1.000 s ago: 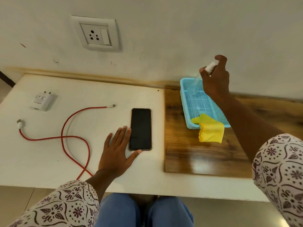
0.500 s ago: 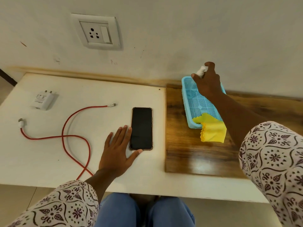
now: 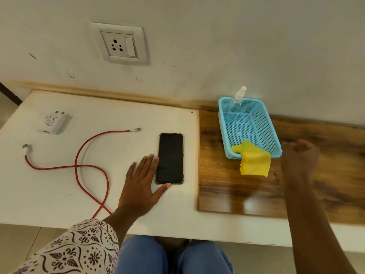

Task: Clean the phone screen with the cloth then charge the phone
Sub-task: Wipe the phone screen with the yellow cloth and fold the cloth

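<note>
Draping over the basket [image 3: 275, 138] toward 6 o'clock, the cloth [image 3: 254, 165] lies at 9 o'clock of the nearer right grip [image 3: 300, 157], too blurred to call clenched or released, while the flat, released left grip [image 3: 140, 182] touches the phone [image 3: 170, 158].

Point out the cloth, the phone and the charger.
cloth [image 3: 254, 165]: head view, on the hanging yellow flap.
phone [image 3: 170, 158]: head view, middle of the dark screen.
charger [image 3: 53, 122]: head view, middle of its white body.
</note>
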Action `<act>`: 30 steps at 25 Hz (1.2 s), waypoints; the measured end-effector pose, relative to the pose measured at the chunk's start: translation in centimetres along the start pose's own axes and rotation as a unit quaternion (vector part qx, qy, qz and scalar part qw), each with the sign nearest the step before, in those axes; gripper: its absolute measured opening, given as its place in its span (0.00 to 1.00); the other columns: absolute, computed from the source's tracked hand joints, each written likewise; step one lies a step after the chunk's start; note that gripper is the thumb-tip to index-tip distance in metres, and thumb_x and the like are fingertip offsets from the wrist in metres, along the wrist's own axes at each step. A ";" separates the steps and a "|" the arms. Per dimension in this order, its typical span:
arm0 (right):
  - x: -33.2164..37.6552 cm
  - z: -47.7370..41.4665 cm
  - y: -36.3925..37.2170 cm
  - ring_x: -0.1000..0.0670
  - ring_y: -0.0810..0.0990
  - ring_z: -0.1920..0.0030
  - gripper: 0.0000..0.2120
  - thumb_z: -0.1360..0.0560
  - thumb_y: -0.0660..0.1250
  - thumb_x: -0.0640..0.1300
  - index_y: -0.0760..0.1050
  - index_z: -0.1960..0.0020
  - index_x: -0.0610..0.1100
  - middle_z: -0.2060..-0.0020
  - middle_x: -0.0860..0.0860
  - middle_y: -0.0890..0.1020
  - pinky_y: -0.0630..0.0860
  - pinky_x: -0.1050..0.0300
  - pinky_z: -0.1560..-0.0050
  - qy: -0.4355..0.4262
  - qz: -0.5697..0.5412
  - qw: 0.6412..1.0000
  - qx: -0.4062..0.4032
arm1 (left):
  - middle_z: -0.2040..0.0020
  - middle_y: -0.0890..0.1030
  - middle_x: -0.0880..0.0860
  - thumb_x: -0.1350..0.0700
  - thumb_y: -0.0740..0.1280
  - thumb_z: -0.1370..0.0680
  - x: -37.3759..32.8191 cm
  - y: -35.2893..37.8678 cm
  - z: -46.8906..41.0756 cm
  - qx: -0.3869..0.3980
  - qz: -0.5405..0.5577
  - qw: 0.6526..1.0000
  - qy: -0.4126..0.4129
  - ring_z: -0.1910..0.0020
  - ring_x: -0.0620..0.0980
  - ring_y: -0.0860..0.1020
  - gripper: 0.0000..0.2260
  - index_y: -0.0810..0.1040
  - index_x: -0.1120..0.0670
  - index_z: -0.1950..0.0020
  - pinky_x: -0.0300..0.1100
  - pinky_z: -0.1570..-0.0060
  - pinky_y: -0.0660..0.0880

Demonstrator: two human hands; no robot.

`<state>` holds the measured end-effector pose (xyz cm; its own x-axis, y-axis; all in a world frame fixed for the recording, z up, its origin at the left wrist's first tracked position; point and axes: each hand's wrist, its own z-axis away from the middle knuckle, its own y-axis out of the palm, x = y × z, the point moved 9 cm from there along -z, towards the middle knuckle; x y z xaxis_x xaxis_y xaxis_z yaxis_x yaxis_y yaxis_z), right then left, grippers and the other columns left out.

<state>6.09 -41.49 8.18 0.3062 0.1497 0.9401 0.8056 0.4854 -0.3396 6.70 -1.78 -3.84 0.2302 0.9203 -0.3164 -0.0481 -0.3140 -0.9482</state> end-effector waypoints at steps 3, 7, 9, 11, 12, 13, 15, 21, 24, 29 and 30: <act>-3.8 1.5 -0.8 0.47 0.77 0.55 0.16 0.29 0.68 0.41 0.70 0.43 0.39 0.51 0.45 0.77 0.73 0.60 0.69 0.095 -0.004 0.995 -0.016 | 0.23 0.52 0.50 0.31 0.44 0.26 0.0 0.0 -0.1 0.000 -0.004 1.000 0.001 0.24 0.48 0.47 0.36 0.45 0.50 0.24 0.49 0.26 0.45; -6.7 2.8 1.4 0.45 0.77 0.52 0.13 0.28 0.70 0.47 0.73 0.50 0.39 0.51 0.38 0.79 0.77 0.53 0.60 0.191 -0.029 0.979 0.068 | 0.23 0.53 0.51 0.31 0.44 0.26 0.0 -0.1 -0.1 -0.002 0.001 1.000 0.000 0.25 0.48 0.48 0.37 0.47 0.51 0.24 0.50 0.26 0.46; -6.8 3.7 2.4 0.42 0.78 0.43 0.09 0.26 0.69 0.48 0.75 0.57 0.43 0.43 0.36 0.79 0.76 0.43 0.40 0.215 -0.046 0.968 0.117 | 0.23 0.54 0.51 0.31 0.45 0.26 -0.1 -0.2 -0.1 -0.002 0.003 1.000 0.002 0.25 0.49 0.49 0.37 0.48 0.52 0.24 0.51 0.26 0.47; -6.6 4.1 2.6 0.42 0.78 0.40 0.06 0.26 0.69 0.46 0.77 0.53 0.44 0.40 0.40 0.79 0.73 0.43 0.36 0.222 -0.058 0.964 0.135 | 0.23 0.54 0.52 0.31 0.45 0.26 -0.1 -0.3 -0.1 -0.002 0.005 1.000 0.002 0.24 0.49 0.49 0.37 0.48 0.52 0.24 0.51 0.26 0.47; -6.4 4.1 2.5 0.43 0.79 0.44 0.05 0.26 0.68 0.44 0.76 0.52 0.43 0.40 0.41 0.79 0.76 0.45 0.39 0.221 -0.071 0.963 0.136 | 0.23 0.54 0.52 0.31 0.44 0.26 -0.1 -0.3 -0.1 0.000 0.005 1.000 0.002 0.24 0.49 0.49 0.37 0.48 0.52 0.24 0.51 0.26 0.47; -6.0 4.2 2.4 0.46 0.80 0.50 0.03 0.25 0.68 0.42 0.76 0.52 0.43 0.42 0.42 0.79 0.79 0.49 0.46 0.218 -0.091 0.962 0.138 | 0.23 0.55 0.52 0.31 0.44 0.26 -0.2 -0.3 0.0 0.003 0.003 1.000 0.001 0.24 0.49 0.49 0.37 0.48 0.52 0.24 0.51 0.26 0.47; -5.0 4.2 2.5 0.49 0.80 0.55 0.10 0.25 0.67 0.39 0.75 0.44 0.39 0.44 0.42 0.78 0.81 0.57 0.61 0.207 -0.134 0.957 0.156 | 0.23 0.55 0.52 0.31 0.43 0.26 -0.2 -0.4 0.0 0.003 0.000 1.000 -0.002 0.24 0.50 0.49 0.37 0.47 0.52 0.24 0.51 0.26 0.47; 0.0 4.7 3.6 0.44 0.77 0.42 0.20 0.26 0.68 0.41 0.70 0.36 0.40 0.38 0.43 0.76 0.78 0.53 0.59 0.181 -0.169 0.949 0.196 | 0.23 0.54 0.52 0.30 0.41 0.27 -0.1 -0.3 -0.1 0.010 -0.011 1.000 -0.003 0.25 0.49 0.47 0.37 0.44 0.51 0.25 0.49 0.27 0.44; 3.3 5.5 5.1 0.43 0.77 0.42 0.19 0.27 0.70 0.42 0.72 0.38 0.43 0.37 0.44 0.76 0.78 0.53 0.60 0.155 -0.159 0.947 0.231 | 0.22 0.53 0.53 0.27 0.37 0.31 -0.3 -0.4 -0.2 0.030 0.008 0.999 -0.005 0.24 0.50 0.47 0.42 0.46 0.51 0.25 0.49 0.26 0.43; 7.0 9.8 8.5 0.41 0.76 0.40 0.18 0.27 0.68 0.38 0.72 0.38 0.44 0.39 0.43 0.75 0.80 0.51 0.56 0.160 -0.173 0.909 0.344 | 0.24 0.59 0.54 0.29 0.49 0.30 -3.4 -7.7 -2.5 -0.051 0.182 0.982 -0.004 0.25 0.51 0.55 0.41 0.55 0.54 0.25 0.52 0.26 0.52; 7.4 11.0 9.2 0.42 0.77 0.41 0.17 0.27 0.69 0.37 0.72 0.39 0.44 0.41 0.43 0.76 0.80 0.51 0.57 0.165 -0.177 0.899 0.366 | 0.25 0.62 0.53 0.32 0.53 0.28 -5.0 -10.2 -3.2 -0.087 0.200 0.975 0.033 0.26 0.48 0.58 0.38 0.56 0.53 0.25 0.49 0.27 0.55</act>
<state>10.16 -26.47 12.35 0.3267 -0.3301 0.8856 0.3704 0.9068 0.2013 9.12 -3.94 7.46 0.2899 0.7008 -0.6519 0.0174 -0.6848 -0.7285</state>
